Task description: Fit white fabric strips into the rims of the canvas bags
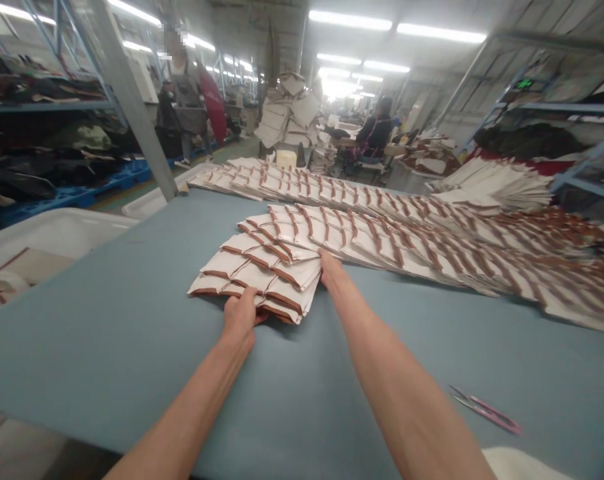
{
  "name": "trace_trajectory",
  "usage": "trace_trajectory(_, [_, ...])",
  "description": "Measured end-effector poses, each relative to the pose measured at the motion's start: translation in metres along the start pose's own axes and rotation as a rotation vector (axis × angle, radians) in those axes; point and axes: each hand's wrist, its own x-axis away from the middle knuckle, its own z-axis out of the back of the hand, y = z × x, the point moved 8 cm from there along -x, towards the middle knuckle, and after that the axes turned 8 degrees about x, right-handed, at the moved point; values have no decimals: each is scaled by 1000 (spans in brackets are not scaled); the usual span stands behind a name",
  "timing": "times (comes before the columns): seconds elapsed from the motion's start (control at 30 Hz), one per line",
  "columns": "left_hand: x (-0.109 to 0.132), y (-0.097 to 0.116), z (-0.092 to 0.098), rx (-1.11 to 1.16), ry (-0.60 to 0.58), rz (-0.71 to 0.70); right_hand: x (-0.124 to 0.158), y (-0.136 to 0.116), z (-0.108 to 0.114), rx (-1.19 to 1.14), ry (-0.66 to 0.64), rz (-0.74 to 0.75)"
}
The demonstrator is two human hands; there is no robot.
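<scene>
A fanned stack of cream fabric pieces [262, 275] with brown edging lies in front of me on the blue-green table [147, 267]. My left hand [241, 315] grips its near edge, thumb on top and fingers underneath. At the stack's right side, my right hand [329, 267] is closed on the edge; its fingertips are partly hidden by the fabric. Behind it, a long overlapping row of the same cream pieces [382, 233] runs off to the right. Pink-handled thread snips [487, 408] rest on the table to the right of my right forearm.
A second row of pieces [302, 183] lies along the far table edge. White bins [82, 223] stand at the left, beside a metal post [137, 100]. One person [185, 93] stands beyond the table; another person [377, 130] sits farther back. Loaded shelves flank both sides.
</scene>
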Motion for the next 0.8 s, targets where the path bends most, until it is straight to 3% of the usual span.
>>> trace_trajectory(0.13, [27,-6,22,44,-24,-51,41,18,21,11,21,-113])
trace_trajectory(0.47, [114,-35,134,14,-60,-77,187,94,92,19,-114,-236])
trace_trajectory(0.63, [140,-52,156,-5,-182,25,231,109,121,42,-152,-195])
trace_trajectory(0.8, [145,-64,165,48,-196,52,253,108,132,155,-154,-75])
